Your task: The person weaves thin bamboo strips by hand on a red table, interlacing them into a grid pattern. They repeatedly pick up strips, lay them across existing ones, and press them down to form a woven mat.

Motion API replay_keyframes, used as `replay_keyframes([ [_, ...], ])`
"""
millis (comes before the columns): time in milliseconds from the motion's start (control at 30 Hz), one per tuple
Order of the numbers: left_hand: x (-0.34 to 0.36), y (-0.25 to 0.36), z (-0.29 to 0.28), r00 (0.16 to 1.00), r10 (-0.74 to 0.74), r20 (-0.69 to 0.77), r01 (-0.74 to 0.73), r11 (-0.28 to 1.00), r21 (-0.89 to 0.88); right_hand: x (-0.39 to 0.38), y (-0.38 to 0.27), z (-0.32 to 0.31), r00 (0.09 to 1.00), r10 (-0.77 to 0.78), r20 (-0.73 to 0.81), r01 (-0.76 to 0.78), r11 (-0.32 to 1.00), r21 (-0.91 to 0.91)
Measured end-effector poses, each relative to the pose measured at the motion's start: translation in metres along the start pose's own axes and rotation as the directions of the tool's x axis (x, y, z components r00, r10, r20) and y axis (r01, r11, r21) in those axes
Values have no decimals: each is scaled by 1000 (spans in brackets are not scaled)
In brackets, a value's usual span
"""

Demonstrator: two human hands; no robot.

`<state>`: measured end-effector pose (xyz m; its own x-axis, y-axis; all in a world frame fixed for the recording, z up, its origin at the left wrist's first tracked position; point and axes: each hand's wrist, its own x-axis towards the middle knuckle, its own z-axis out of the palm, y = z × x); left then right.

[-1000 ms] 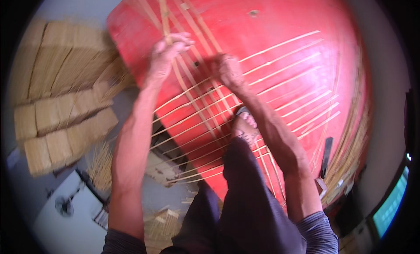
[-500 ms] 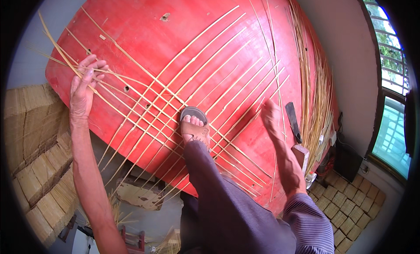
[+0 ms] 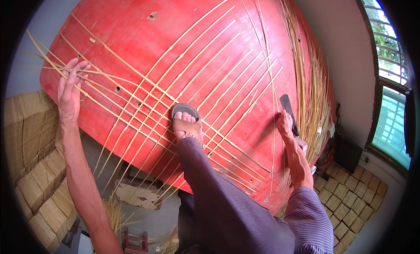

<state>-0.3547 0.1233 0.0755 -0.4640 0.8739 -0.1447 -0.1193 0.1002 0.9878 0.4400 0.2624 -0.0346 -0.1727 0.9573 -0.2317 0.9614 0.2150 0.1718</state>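
Note:
My left hand (image 3: 69,94) is at the left edge of the red board (image 3: 127,31), its fingers closed round the ends of several pale bamboo strips (image 3: 101,104). These strips run down to the right, crossing others in an open lattice (image 3: 151,98). My foot in a brown sandal (image 3: 189,126) presses on the crossing strips. At the right, my right hand (image 3: 285,124) has its fingers curled together beside a dark flat blade (image 3: 287,107). Whatever those fingers hold, if anything, is hidden. Thin upright strips (image 3: 266,39) lie just left of that hand.
A long bundle of strips (image 3: 317,92) lies along the board's right side. Stacks of pale blocks or bundles stand at left (image 3: 33,136) and lower right (image 3: 350,197). A small stool (image 3: 136,240) is below. A barred window (image 3: 389,114) is at right.
My right hand has moved right and down from the strip ends to the dark blade, its fingers now curled. My left hand still holds its strips. The whole view has shifted slightly.

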Motion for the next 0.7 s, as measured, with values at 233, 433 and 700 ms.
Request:
replay_keyframes([
  [233, 0, 9, -6, 999, 42, 3, -42, 999, -19, 13, 13, 3, 992, -58, -109, 71, 990, 121],
  [433, 9, -19, 12, 999, 28, 19, -22, 972, -233, 48, 121, -42, 949, -66, -308, 93, 993, 74],
  [700, 1, 5, -28, 997, -53, 55, 73, 875, -478, 148, -161, -189, 946, 153, -284, 125, 637, 761],
])
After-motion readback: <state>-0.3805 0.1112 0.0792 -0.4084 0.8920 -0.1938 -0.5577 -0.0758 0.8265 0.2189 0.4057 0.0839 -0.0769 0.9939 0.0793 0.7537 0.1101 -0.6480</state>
